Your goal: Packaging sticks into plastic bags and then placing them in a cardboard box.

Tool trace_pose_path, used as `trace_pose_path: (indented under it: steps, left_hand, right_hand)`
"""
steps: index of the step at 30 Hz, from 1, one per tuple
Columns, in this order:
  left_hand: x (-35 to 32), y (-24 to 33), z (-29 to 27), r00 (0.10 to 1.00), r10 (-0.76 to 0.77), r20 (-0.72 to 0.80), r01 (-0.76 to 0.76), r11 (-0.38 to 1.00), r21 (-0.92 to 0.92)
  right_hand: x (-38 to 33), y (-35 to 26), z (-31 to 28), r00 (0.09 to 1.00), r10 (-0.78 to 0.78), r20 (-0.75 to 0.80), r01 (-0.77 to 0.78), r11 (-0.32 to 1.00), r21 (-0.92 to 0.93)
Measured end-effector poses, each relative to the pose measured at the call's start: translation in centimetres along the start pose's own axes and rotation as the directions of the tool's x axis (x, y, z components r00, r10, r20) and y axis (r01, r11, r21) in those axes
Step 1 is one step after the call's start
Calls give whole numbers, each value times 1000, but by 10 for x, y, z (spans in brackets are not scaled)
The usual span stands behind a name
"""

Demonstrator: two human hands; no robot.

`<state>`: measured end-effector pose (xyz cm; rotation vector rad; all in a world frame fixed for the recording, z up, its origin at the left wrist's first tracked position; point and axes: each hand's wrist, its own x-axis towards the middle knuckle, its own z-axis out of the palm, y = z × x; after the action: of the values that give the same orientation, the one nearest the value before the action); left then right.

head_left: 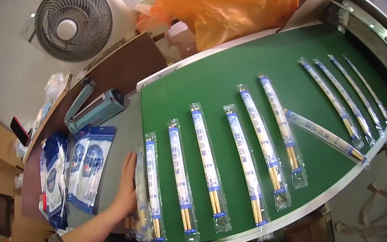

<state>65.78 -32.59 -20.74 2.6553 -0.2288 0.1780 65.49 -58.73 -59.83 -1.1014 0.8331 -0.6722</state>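
Fingers (pixel 132 174) of the left hand (pixel 125 192) are laid out flat and released, pressed against a wrapped pair of chopsticks (pixel 140 194) at the near left corner of the green belt (pixel 210 78); nothing is clenched or pinched. The right hand is not seen at all.

That packet is set right on the belt's left edge, half over the grey table (pixel 123 135), just beside the first packet of the row (pixel 155 188). A row of clear sleeves is spread across the belt, each holding a pair of chopsticks with a blue and white paper band inside. Further along, one packet (pixel 325 136) is lying crosswise near the near edge, out of line with the rest.

Risks, as judged from here: the packet under the hand could be nudged off the left edge, since it is barely carried by the belt. The neighbouring sleeve could be overlapped if the flat hand pushes sideways. The crosswise packet, close to the rim, looks likely to slide off the near edge or catch on its neighbours (pixel 331 97).

On the table to the left, blue and white printed pouches (pixel 90 165) are stacked flat; whether anything is inside cannot be told. A teal heat sealer (pixel 96 110) is parked above them, its bar down. An orange plastic bag (pixel 222 4) is slumped at the belt's far edge, bulging, contents hidden. A fan (pixel 73 21) is seen at the wall.
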Motion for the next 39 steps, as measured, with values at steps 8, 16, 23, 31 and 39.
trace_pose_path:
  steps: [8,16,23,31,39]
  left_hand:
    - [7,-49,-53,1000,-4,-10,3,993,-121]
    - [10,-74,-66,989,39,-142,-45,998,-35]
    - [-7,-62,-57,981,-74,-181,-39,834,-550]
    - [-43,-51,-64,950,-310,-36,133,508,-851]
    - [-43,-82,-82,927,-365,86,139,123,-983]
  right_hand:
    - [10,-176,-129,972,-157,-173,124,974,-188]
    - [109,-525,-49,532,-685,497,846,417,-331]
    - [265,-564,-43,681,-373,631,676,-11,-736]
    - [-60,-495,37,194,-193,962,933,-267,-241]
    - [-195,-438,110,180,-126,976,831,-511,-219]
